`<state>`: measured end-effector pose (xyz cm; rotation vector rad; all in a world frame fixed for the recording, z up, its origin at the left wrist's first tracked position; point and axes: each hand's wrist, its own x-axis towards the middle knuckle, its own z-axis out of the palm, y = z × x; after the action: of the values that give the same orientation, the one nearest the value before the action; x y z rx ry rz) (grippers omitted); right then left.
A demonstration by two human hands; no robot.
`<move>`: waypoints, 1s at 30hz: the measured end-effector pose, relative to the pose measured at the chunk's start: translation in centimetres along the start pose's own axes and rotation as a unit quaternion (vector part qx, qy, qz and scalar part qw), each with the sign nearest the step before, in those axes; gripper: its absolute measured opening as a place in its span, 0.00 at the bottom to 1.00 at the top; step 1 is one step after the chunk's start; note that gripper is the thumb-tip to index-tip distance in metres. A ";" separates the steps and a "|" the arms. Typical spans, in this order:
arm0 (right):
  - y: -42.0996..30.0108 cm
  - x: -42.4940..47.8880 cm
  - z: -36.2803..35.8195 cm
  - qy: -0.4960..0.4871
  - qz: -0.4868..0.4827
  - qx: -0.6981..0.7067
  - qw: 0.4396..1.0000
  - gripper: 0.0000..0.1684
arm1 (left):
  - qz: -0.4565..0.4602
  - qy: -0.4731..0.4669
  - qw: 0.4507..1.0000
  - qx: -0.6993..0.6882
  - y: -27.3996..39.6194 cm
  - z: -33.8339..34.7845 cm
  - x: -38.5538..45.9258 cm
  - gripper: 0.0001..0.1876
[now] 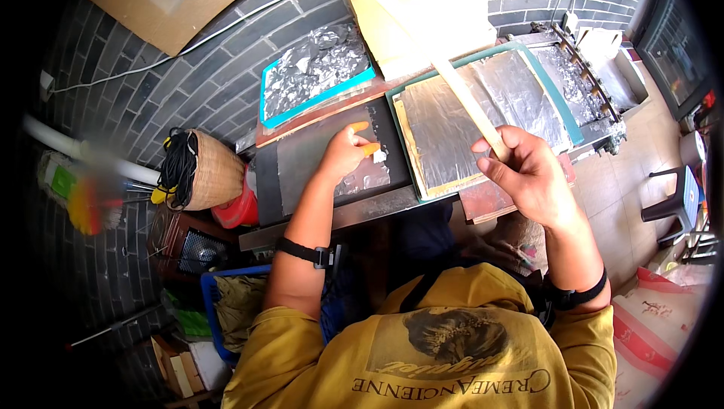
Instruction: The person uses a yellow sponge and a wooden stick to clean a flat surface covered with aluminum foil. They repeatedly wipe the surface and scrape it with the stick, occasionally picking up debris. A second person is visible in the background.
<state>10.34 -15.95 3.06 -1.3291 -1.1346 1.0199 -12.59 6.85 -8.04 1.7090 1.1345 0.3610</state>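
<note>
My left hand point(346, 152), with orange finger cots on thumb and forefinger, is over a thin greyish sheet point(302, 154) on a black board point(400, 168). Its thumb and forefinger are apart; a small white flake point(380, 155) shows beside the thumb tip. Between the thumb and fingers of my right hand point(523, 177) is one end of a long, flat, pale wooden strip point(465, 89). The strip slants away to the upper left, above silvery foil sheets point(512, 89) stacked on a green mat point(546, 72). Whether it touches them I cannot tell.
Behind the board, a blue tray point(319, 117) holds crumpled silvery scraps point(317, 70). A large yellowish block point(384, 24) stands against the brick wall. Left are a wicker basket point(215, 171) with black cable and a red bucket point(240, 208). A stool point(673, 200) stands right.
</note>
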 end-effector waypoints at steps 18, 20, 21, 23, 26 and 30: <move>-0.8 -0.6 0.3 0.032 -0.011 -0.027 0.999 0.04 | -0.069 -0.028 0.983 -0.167 -0.4 0.6 0.1 0.15; -0.5 -0.7 0.2 0.039 -0.006 -0.051 0.998 0.05 | -0.075 -0.052 0.971 -0.221 -1.5 0.4 0.5 0.14; -0.6 -0.6 0.1 0.044 -0.009 -0.064 0.997 0.05 | -0.072 -0.063 0.964 -0.247 -1.5 0.0 0.9 0.14; -0.5 -0.9 -0.2 0.031 -0.006 0.008 0.999 0.08 | -0.072 -0.063 0.968 -0.232 -0.7 -0.2 0.6 0.14; -0.8 -1.3 -1.1 0.023 -0.002 0.064 0.998 0.11 | -0.020 -0.079 0.976 -0.201 0.5 -2.2 0.7 0.15; -0.9 -2.2 -3.1 0.055 -0.007 0.057 0.997 0.12 | 0.026 -0.020 0.992 -0.125 2.6 -5.8 1.7 0.16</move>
<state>12.88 -18.73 4.11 -1.2690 -0.9882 0.9737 -14.36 11.41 -3.70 1.5199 0.9735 0.4782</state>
